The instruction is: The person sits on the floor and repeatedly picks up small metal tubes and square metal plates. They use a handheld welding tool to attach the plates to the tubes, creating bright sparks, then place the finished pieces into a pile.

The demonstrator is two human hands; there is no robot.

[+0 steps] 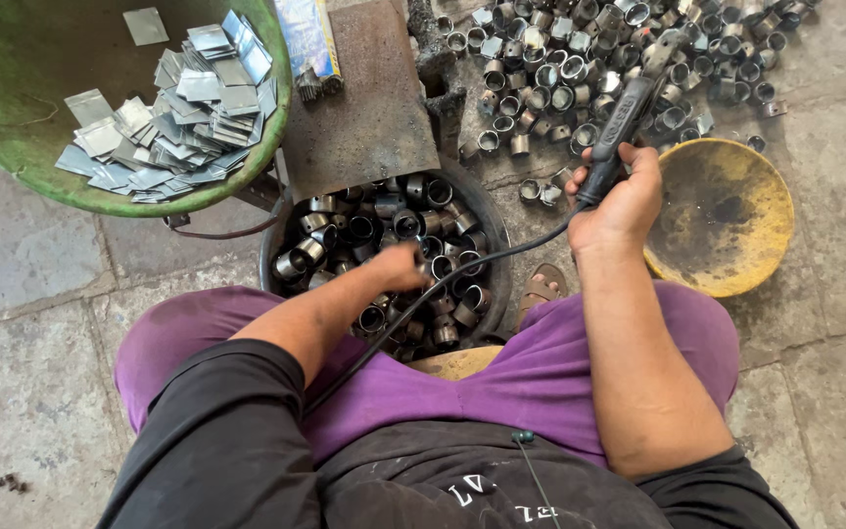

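Note:
My right hand (619, 201) grips the black handle of a welding electrode holder (617, 125), whose cable (462, 279) runs back across my lap. The holder's tip points at a heap of short metal rings (580, 59) on the ground ahead. My left hand (405, 266) reaches down into a round dark tub (487, 220) full of the same metal rings (364, 230), fingers curled among them; whether it holds one is hidden. I sit with purple trousers on either side of the tub.
A green basin (12, 88) at upper left holds several flat metal squares (173, 108). A rusty steel plate (369, 98) lies beyond the tub. A yellow bowl-shaped shield (727, 216) rests at right. A packet of electrodes (307, 39) lies by the plate. Stone paving all around.

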